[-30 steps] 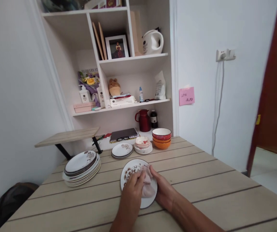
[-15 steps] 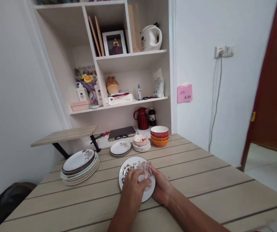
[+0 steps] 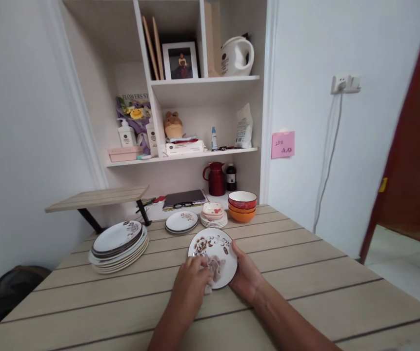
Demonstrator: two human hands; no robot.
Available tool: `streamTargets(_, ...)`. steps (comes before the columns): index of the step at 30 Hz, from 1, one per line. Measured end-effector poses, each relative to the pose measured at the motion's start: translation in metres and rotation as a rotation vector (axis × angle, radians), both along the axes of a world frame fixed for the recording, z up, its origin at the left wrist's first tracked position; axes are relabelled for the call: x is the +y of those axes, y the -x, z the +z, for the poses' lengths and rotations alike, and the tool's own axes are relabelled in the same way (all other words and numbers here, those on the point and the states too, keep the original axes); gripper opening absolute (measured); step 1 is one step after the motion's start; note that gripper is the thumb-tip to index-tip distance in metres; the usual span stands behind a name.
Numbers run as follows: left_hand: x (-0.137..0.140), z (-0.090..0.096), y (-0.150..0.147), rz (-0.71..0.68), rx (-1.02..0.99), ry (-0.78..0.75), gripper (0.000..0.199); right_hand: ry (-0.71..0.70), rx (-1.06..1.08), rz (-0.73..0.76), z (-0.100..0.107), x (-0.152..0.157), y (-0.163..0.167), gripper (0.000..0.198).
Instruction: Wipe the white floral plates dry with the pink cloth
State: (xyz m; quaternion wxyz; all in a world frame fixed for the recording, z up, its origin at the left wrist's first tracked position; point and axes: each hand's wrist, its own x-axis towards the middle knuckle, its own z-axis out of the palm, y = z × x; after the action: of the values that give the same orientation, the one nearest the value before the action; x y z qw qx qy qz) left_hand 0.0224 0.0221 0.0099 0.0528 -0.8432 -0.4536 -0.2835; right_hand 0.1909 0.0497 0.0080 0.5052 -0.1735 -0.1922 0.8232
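Observation:
A white plate (image 3: 219, 240) with brown flowers and a dark rim is tilted up off the table towards me. My right hand (image 3: 245, 274) grips it at the right edge, thumb on the rim and the other fingers behind. Over the plate's lower left, my left hand (image 3: 194, 279) has its fingers closed on a crumpled pinkish cloth (image 3: 215, 267), which lies against the plate's face. Just behind stand a pair of flat plates (image 3: 181, 221) and a stack of small dishes (image 3: 213, 218).
A tall stack of plates (image 3: 118, 244) stands on the left of the wooden table (image 3: 305, 292), beside a low riser (image 3: 97, 197). Stacked red and orange bowls (image 3: 242, 206) are at the back right. Behind them, a red jug (image 3: 216, 179) stands below the shelves.
The plate has been lifted and tilted, with its flower pattern showing more. My left hand and the cloth have slid down and left across it. The view has shifted slightly.

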Motion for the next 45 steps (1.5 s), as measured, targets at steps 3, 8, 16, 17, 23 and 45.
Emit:
streamTargets(3, -0.003, 0.001, 0.0, 0.046, 0.001, 0.032, 0.019, 0.033, -0.014, -0.016, -0.001, 0.0, 0.0, 0.053)
streamTargets(8, -0.01, 0.004, -0.005, -0.094, -0.115, 0.099, 0.023, 0.015, -0.055, -0.017, 0.0, -0.003, -0.002, 0.053)
streamTargets(16, -0.005, 0.001, -0.009, -0.156, -0.143, -0.019, 0.039, 0.032, -0.079, 0.096, 0.005, -0.017, 0.011, 0.052)
streamTargets(17, -0.001, 0.0, -0.006, -0.122, -0.139, -0.081, 0.04, 0.032, -0.071, 0.107, 0.006, -0.019, 0.014, 0.051)
streamTargets(23, 0.012, 0.001, 0.02, 0.248, -0.057, -0.415, 0.034, 0.038, -0.068, 0.182, 0.006, -0.025, 0.025, 0.057)
streamTargets(45, -0.001, -0.001, 0.0, 0.261, 0.053, -0.438, 0.038, 0.017, -0.051, 0.16, 0.003, -0.02, 0.018, 0.053)
